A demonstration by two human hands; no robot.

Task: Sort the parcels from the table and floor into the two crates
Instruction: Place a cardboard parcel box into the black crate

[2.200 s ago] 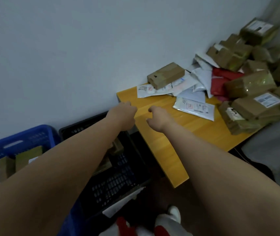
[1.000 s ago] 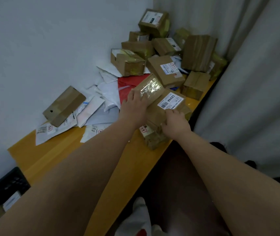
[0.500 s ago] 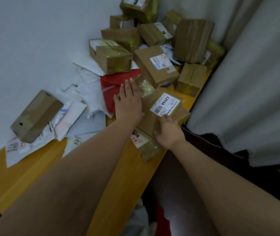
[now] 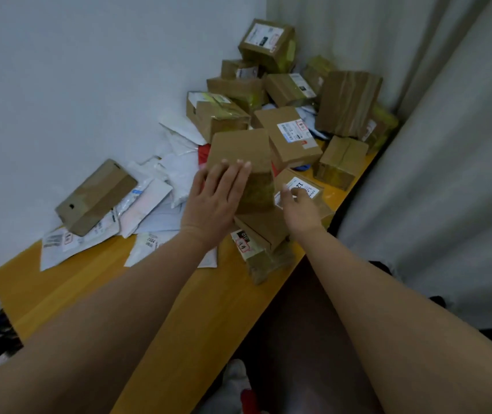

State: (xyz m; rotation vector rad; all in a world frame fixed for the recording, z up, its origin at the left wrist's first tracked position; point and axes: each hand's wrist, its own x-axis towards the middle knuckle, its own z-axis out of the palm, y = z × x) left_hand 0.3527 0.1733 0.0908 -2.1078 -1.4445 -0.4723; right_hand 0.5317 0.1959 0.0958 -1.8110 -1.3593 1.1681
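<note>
— Status of cardboard box (image 4: 240,156)?
— Tilted up above table (image 4: 68,282), long axis pointing far. Left hand (image 4: 213,201) flat against near face, fingers straight. Right hand (image 4: 300,209) just right, loosely curled, empty.

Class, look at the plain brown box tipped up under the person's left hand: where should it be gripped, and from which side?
Grip the brown box across its two side faces, coming from the near side. It stands tilted on the boxes below, its broad plain face open, and the left hand lies flat on its left edge. The right hand could clamp the opposite side.
</note>
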